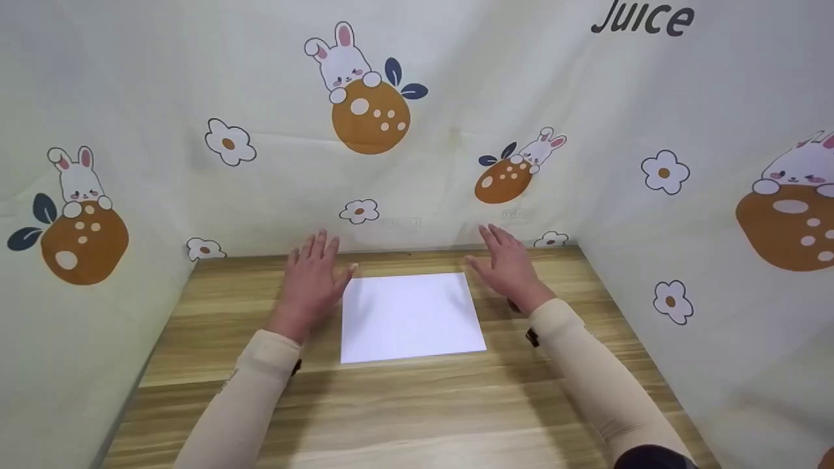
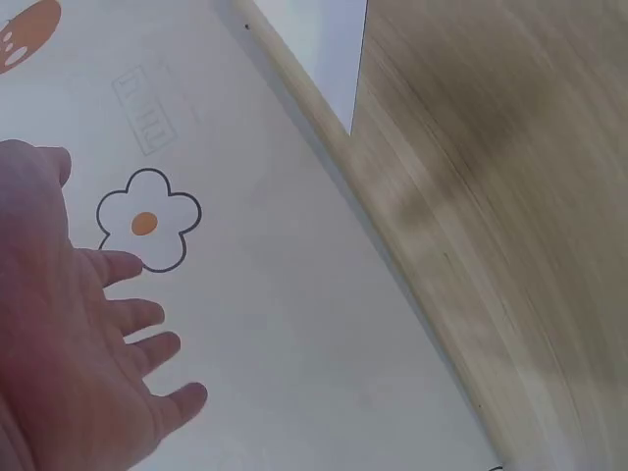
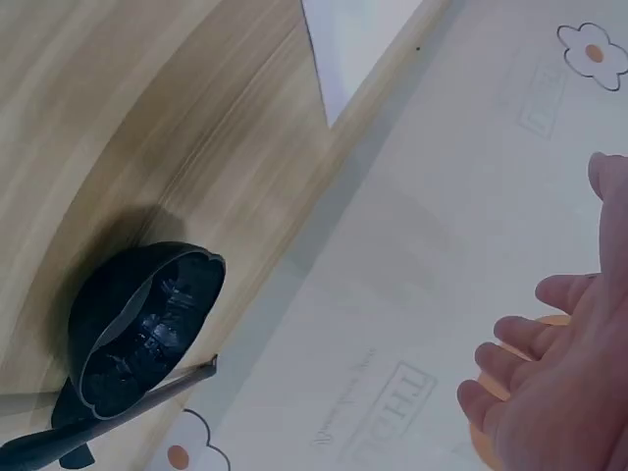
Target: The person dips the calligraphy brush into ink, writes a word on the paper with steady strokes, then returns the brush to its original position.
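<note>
A white rectangular sheet [image 1: 412,318] lies flat on the wooden table. Left of it my left hand [image 1: 313,280] hovers with fingers spread and holds nothing; its thumb is near the sheet's far left corner. My right hand [image 1: 511,267] is over the table by the far right corner, fingers extended, holding nothing. In the left wrist view the left hand [image 2: 78,334] shows its palm side, with a corner of the sheet [image 2: 329,59] at the top. The right wrist view shows the right hand [image 3: 569,343] and another sheet corner [image 3: 353,49].
A dark bowl-like object [image 3: 142,329] with a dark stick-shaped piece [image 3: 128,417] stands on the table in the right wrist view; the right forearm mostly hides it in the head view. Pale printed curtains [image 1: 443,176] enclose the wooden table [image 1: 404,417] at the back and sides.
</note>
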The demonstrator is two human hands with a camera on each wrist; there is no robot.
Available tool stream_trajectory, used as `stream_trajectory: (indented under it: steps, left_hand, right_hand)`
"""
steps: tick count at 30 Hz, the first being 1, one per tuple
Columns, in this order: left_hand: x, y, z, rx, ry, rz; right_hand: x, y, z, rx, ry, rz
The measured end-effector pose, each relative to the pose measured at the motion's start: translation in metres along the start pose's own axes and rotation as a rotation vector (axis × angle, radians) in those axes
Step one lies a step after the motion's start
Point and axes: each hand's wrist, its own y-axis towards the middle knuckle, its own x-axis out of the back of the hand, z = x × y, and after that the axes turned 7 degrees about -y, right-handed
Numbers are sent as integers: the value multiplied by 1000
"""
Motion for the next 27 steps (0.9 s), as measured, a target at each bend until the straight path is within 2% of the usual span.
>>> stream_trajectory:
  steps: [4,7,10,14,21,27]
  left_hand:
    - [2,-7,-3,-53,-101,-10]
    - [2,-16,-4,-104,-175,12]
    - [-2,-26,-3,-159,-213,67]
    - [-10,-39,2,-211,-237,171]
    - [-21,-57,11,-182,-209,347]
    - [-25,-64,17,-191,-197,414]
  right_hand:
    - [4,-15,9,4,49,-43]
    - [4,-28,14,5,81,-55]
    - [2,-41,18,9,92,-61]
    - [-1,-55,21,9,106,-72]
    - [0,-73,22,7,167,-50]
    - [2,-79,24,14,192,-41]
